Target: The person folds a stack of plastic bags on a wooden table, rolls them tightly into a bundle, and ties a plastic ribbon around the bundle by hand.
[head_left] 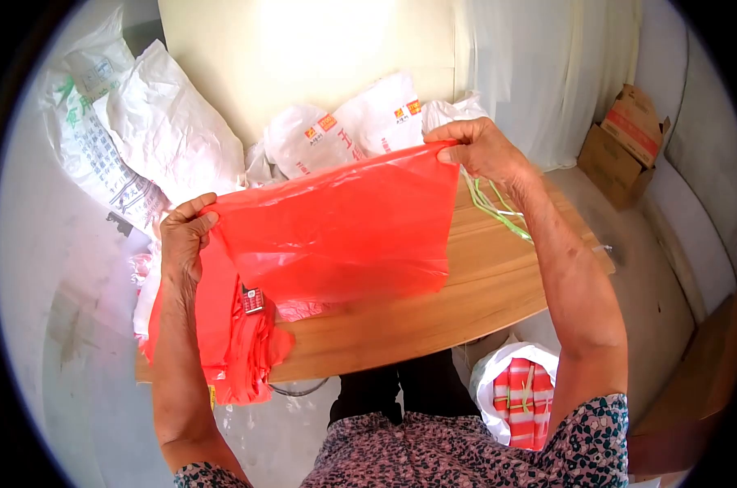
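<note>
A red plastic bag (344, 228) is stretched out flat between my two hands, above the wooden table. My left hand (188, 232) pinches its upper left corner. The upper right corner is gripped between the thumb and fingers of my right hand (482, 150). Below my left hand lies a pile of red plastic bags (250, 358) that hangs over the table's front edge. On that pile rests a small red and silver mobile phone (252, 300). Green and white strips (499, 211) lie on the table under my right wrist.
The wooden table (401, 325) has a curved front edge. Large white sacks (173, 122) stand behind it at left and centre. A white sack of bundled red packs (523, 390) is on the floor, front right. Cardboard boxes (625, 150) stand at back right.
</note>
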Motion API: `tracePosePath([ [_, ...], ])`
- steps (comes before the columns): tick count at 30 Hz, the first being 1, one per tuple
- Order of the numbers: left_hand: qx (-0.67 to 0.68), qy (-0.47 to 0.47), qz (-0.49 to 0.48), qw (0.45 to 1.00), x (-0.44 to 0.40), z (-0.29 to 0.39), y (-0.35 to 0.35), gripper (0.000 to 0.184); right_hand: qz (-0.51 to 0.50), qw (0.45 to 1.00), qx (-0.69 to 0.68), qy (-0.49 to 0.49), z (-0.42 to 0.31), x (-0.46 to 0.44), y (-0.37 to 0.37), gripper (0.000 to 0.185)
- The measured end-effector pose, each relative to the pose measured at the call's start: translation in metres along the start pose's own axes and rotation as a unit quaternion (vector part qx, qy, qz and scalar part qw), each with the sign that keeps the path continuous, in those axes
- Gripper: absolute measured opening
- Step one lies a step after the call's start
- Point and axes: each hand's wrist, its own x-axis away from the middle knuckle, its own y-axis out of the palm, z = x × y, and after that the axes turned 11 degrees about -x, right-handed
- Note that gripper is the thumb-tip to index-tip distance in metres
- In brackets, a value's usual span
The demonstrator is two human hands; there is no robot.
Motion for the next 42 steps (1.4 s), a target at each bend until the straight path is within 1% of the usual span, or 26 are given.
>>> tracePosePath([
  [3,-0.010,0.006,-0.006,1.000,0.003,0.003,0.001,0.031,-0.027,0.999,-0.025,-0.027,-0.001,0.004,-0.005,0.025],
  [6,-0.033,0.006,0.000,0.999,0.002,0.001,-0.002,0.033,-0.077,0.992,0.025,-0.100,0.010,-0.006,-0.016,0.022],
  [9,-0.041,0.013,-0.028,0.999,0.003,0.001,-0.003,0.030,-0.075,0.986,0.082,-0.125,0.006,-0.005,-0.017,0.020],
  [10,-0.051,0.020,-0.031,0.998,0.004,0.001,-0.002,0.025,-0.065,0.984,0.098,-0.137,0.006,-0.006,-0.019,0.018],
  [12,-0.060,0.025,-0.030,0.997,0.004,0.003,0.001,0.022,-0.042,0.979,0.129,-0.154,0.008,-0.005,-0.018,0.016],
  [15,-0.086,0.036,-0.043,0.995,0.005,0.004,0.003,0.014,0.032,0.952,0.231,-0.200,0.002,0.003,-0.013,0.013],
  [16,-0.094,0.040,-0.045,0.994,0.007,0.007,0.004,0.013,0.058,0.946,0.226,-0.223,0.007,0.002,-0.011,0.011],
  [18,-0.135,0.051,-0.040,0.989,0.008,0.012,0.004,0.011,0.049,0.929,0.236,-0.280,0.015,-0.006,-0.018,0.012],
  [19,-0.118,0.068,-0.025,0.990,0.004,0.012,0.003,0.010,0.046,0.919,0.240,-0.309,0.018,-0.010,-0.019,0.012],
  [20,-0.101,0.086,-0.011,0.991,0.000,0.011,0.004,0.010,0.058,0.897,0.253,-0.356,0.019,-0.012,-0.022,0.011],
  [21,-0.082,0.104,0.001,0.991,-0.001,0.011,0.005,0.010,0.071,0.905,0.236,-0.346,0.013,-0.011,-0.024,0.011],
  [22,-0.088,0.081,-0.005,0.993,0.007,0.026,0.003,0.010,0.084,0.912,0.219,-0.336,0.004,-0.010,-0.026,0.011],
  [23,-0.127,0.078,-0.029,0.988,0.009,0.029,0.004,0.009,0.098,0.919,0.202,-0.325,0.002,-0.009,-0.027,0.011],
  [24,-0.166,0.073,-0.054,0.982,0.010,0.032,0.006,0.009,0.079,0.934,0.199,-0.287,0.009,-0.011,-0.025,0.010],
  [25,-0.204,0.070,-0.080,0.973,0.011,0.032,0.008,0.010,0.075,0.934,0.209,-0.279,0.013,-0.008,-0.026,0.009],
  [26,-0.211,0.073,-0.080,0.972,0.010,0.031,0.008,0.011,0.074,0.933,0.219,-0.275,0.015,-0.005,-0.027,0.009],
  [29,-0.109,0.113,-0.087,0.984,0.014,0.028,0.010,0.009,0.071,0.923,0.255,-0.279,0.021,-0.008,-0.025,0.010],
  [30,-0.152,0.091,-0.106,0.979,0.016,0.026,0.010,0.009,0.072,0.919,0.269,-0.278,0.026,-0.005,-0.026,0.010],
  [31,-0.142,0.098,-0.101,0.980,0.017,0.025,0.012,0.008,0.089,0.908,0.286,-0.293,0.023,-0.001,-0.024,0.012],
  [32,-0.104,0.111,-0.085,0.985,0.015,0.025,0.013,0.006,0.105,0.894,0.303,-0.313,0.019,-0.002,-0.022,0.014],
  [33,-0.068,0.118,-0.068,0.988,0.014,0.023,0.013,0.004,0.090,0.902,0.307,-0.291,0.021,-0.006,-0.025,0.012],
  [35,-0.076,0.093,-0.101,0.988,0.012,0.016,0.016,0.005,0.051,0.919,0.304,-0.246,0.029,-0.014,-0.025,0.010],
  [36,-0.081,0.087,-0.112,0.987,0.009,0.017,0.017,0.006,0.081,0.958,0.243,-0.129,0.013,0.000,-0.012,0.013],
  [39,-0.041,0.107,-0.045,0.992,0.022,0.031,0.029,0.011,0.100,0.987,0.109,-0.063,-0.007,0.009,-0.013,0.017],
  [42,-0.109,0.027,-0.122,0.986,-0.003,0.025,0.024,0.014,0.091,0.989,0.105,-0.041,0.000,0.000,-0.011,0.017],
])
